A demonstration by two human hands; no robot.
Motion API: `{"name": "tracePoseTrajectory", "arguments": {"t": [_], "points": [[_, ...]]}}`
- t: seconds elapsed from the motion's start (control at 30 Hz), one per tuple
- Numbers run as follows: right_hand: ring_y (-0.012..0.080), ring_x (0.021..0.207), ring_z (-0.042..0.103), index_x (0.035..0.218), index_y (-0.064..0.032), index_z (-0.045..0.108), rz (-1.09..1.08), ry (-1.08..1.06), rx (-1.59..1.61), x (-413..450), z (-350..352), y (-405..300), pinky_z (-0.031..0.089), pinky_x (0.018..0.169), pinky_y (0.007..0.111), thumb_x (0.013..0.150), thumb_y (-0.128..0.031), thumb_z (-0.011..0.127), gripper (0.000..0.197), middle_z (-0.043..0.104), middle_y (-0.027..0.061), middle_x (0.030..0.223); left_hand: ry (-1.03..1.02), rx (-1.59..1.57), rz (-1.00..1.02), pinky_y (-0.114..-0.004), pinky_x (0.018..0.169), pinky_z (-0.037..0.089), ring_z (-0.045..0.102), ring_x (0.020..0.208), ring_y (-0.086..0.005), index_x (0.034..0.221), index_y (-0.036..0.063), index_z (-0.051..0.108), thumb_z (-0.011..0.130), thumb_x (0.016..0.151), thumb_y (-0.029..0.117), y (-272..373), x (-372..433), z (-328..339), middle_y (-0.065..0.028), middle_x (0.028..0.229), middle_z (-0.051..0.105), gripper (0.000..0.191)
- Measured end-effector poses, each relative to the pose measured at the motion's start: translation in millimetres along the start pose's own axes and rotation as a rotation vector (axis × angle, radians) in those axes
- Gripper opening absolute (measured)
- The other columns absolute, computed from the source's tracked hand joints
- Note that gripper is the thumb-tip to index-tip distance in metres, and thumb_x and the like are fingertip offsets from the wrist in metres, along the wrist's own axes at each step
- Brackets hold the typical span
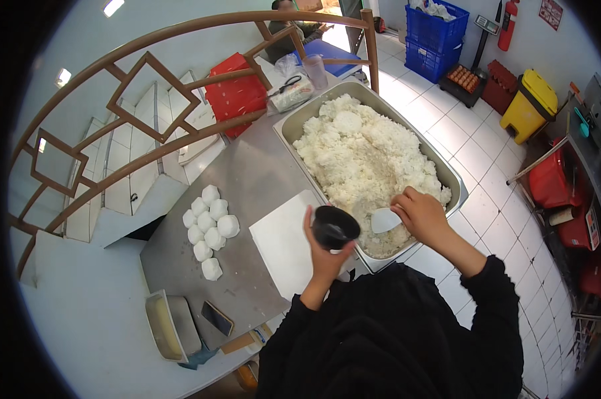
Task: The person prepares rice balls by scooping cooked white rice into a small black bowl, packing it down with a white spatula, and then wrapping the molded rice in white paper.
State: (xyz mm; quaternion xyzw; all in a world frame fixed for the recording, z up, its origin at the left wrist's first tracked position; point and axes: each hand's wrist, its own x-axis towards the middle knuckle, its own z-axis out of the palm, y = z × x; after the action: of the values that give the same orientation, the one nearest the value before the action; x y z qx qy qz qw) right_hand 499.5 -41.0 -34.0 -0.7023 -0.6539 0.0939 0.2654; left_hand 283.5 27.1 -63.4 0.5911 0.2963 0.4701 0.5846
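A small black bowl (pixel 336 227) is in my left hand (pixel 325 262), tilted with its opening up, above the near left rim of a steel pan. My right hand (pixel 420 214) grips a white rice paddle (pixel 384 221), its blade low over the cooked rice (pixel 365 149). The rice is heaped in the deep steel pan (pixel 454 197) and thins out at the near end. Beneath my left hand lies a stack of white paper sheets (pixel 283 239). Several white wrapped bundles (pixel 210 227) sit grouped on the steel table (pixel 245 174) to the left.
A phone (pixel 217 317) and a steel container (pixel 173 326) lie at the table's near left. Scissors (pixel 286 85) rest on a plastic packet by a clear cup (pixel 315 72). A brown railing (pixel 180 134) runs along the far side. A person (pixel 295 30) sits beyond.
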Motion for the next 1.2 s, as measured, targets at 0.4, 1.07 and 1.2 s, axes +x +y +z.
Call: {"name": "tracePoseTrajectory", "arguments": {"t": [0.4,1.07,1.2], "points": [[0.0176,0.085,0.051,0.068,-0.0147,0.068,-0.705,-0.456,-0.857,15,38,47,0.036,0.070,0.029,0.069,-0.020,0.060,0.009,0.054,0.0008,0.080,0.372,-0.164,-0.003,-0.035,0.093,0.042,0.050,0.108,-0.0222,0.126,-0.0028,0.033,0.061,0.075,0.065,-70,-29,42,-0.0128,0.116,0.049,0.090],[0.0285,0.070,0.067,0.085,-0.0097,0.066,-0.579,-1.090,-0.511,64,54,28,0.052,0.059,0.040,0.083,-0.027,0.055,0.021,0.067,0.0096,0.074,0.473,0.278,0.027,-0.036,0.083,0.043,0.056,0.091,-0.0222,0.102,-0.0054,0.053,0.039,0.085,0.067,-88,-50,45,-0.0120,0.102,0.057,0.076],[0.0298,0.064,0.065,0.079,-0.0115,0.065,-0.686,-1.018,-0.500,65,71,23,0.051,0.056,0.041,0.079,-0.027,0.055,0.019,0.064,0.0084,0.066,0.496,-0.127,0.027,-0.035,0.092,0.040,0.051,0.106,-0.0218,0.125,-0.0032,0.036,0.067,0.072,0.062,-94,-52,50,-0.0107,0.115,0.049,0.090]]}}
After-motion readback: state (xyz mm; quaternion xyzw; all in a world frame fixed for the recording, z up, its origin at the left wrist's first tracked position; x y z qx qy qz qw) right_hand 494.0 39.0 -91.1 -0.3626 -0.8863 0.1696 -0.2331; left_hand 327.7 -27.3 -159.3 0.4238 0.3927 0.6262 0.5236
